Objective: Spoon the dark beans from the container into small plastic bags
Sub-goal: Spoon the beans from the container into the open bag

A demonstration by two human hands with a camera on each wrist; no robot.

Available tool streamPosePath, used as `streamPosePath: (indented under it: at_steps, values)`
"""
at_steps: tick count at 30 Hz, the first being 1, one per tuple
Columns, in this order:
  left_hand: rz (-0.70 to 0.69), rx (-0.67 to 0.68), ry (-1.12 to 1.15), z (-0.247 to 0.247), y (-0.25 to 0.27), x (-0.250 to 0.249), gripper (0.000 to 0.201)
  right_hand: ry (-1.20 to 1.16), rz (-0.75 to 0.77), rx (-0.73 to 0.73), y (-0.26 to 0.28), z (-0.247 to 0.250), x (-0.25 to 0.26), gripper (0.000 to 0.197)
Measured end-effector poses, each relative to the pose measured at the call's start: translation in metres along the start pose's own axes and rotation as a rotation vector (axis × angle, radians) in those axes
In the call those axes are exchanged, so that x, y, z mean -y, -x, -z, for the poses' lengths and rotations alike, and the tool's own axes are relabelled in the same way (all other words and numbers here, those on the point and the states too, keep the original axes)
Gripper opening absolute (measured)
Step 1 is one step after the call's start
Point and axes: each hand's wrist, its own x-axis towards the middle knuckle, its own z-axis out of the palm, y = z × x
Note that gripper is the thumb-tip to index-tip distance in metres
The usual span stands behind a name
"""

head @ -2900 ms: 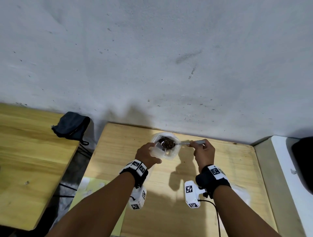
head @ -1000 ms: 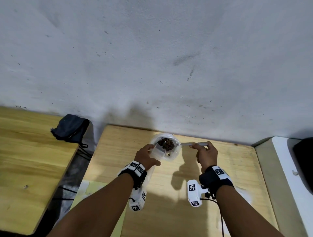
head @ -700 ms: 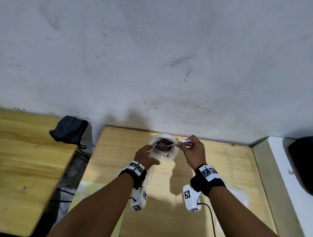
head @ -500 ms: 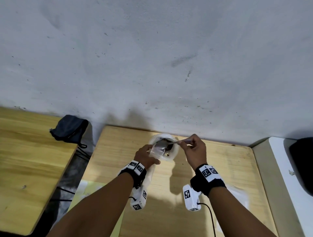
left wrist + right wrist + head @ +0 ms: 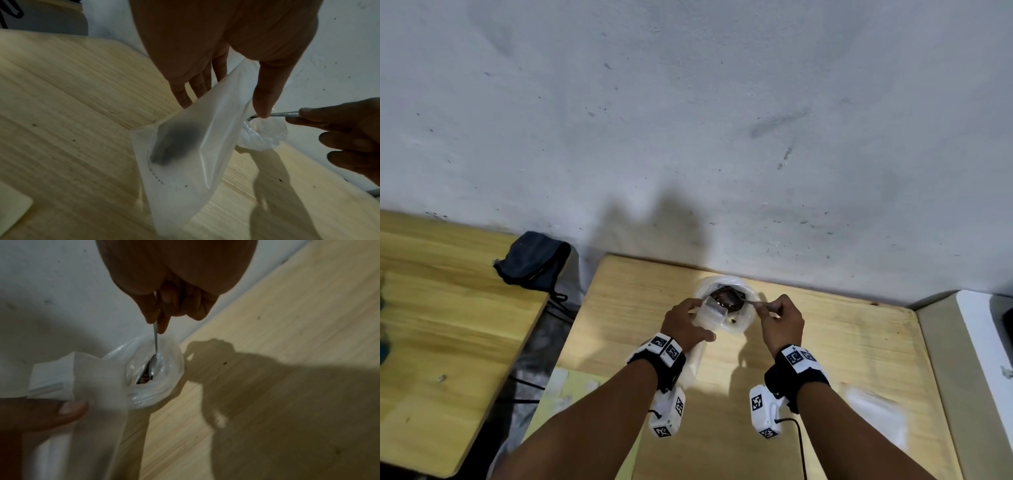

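A round clear container lined with plastic holds dark beans at the far edge of the wooden table. My left hand holds a small white plastic bag by its top, beside the container's left rim; a dark clump of beans shows through the bag. My right hand pinches the handle of a metal spoon, whose bowl dips into the beans.
A grey wall stands right behind the container. A dark pouch lies between the table and a second wooden table on the left. A white-edged unit borders the right. A pale sheet lies near the front left.
The spoon had carried a heap of beans over to the bag's mouth and tipped them in; now its bowl is back down in the container. The left hand keeps the bag in place.
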Motion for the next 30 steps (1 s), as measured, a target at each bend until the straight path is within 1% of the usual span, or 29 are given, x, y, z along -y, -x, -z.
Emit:
streamPosePath:
  at_steps: [4,9,13,16,18,21,24,28,30]
  values:
    - [0.002,0.002,-0.008,0.001,-0.005,-0.002,0.076,-0.001,-0.096,0.03,-0.003,-0.012,-0.004,0.035]
    - [-0.001,0.014,-0.015,-0.002,-0.008,-0.003,0.076,-0.039,-0.225,0.078,-0.007,-0.018,-0.003,0.033]
    - [0.006,0.013,0.004,-0.005,-0.008,-0.001,0.078,-0.1,-0.357,0.059,-0.012,-0.011,-0.007,0.028]
    - [-0.003,0.006,0.001,-0.006,-0.008,-0.001,0.079,-0.189,-0.401,0.02,-0.014,0.001,-0.006,0.02]
    - [-0.009,0.004,-0.004,-0.005,-0.007,0.0,0.079,-0.227,-0.404,0.012,-0.016,0.011,-0.004,0.016]
    - [-0.013,0.005,-0.013,-0.005,-0.006,0.001,0.077,-0.27,-0.379,0.009,-0.018,0.026,-0.003,0.024]
    - [-0.028,-0.002,-0.036,-0.007,-0.003,0.002,0.077,-0.314,-0.339,0.004,-0.017,0.039,-0.003,0.023]
    - [-0.028,-0.011,-0.043,-0.009,-0.001,0.002,0.079,-0.33,-0.243,0.02,-0.01,0.047,0.003,0.018]
    - [-0.027,-0.018,-0.044,-0.01,0.0,0.002,0.08,-0.327,-0.174,0.037,-0.004,0.049,0.004,0.02]
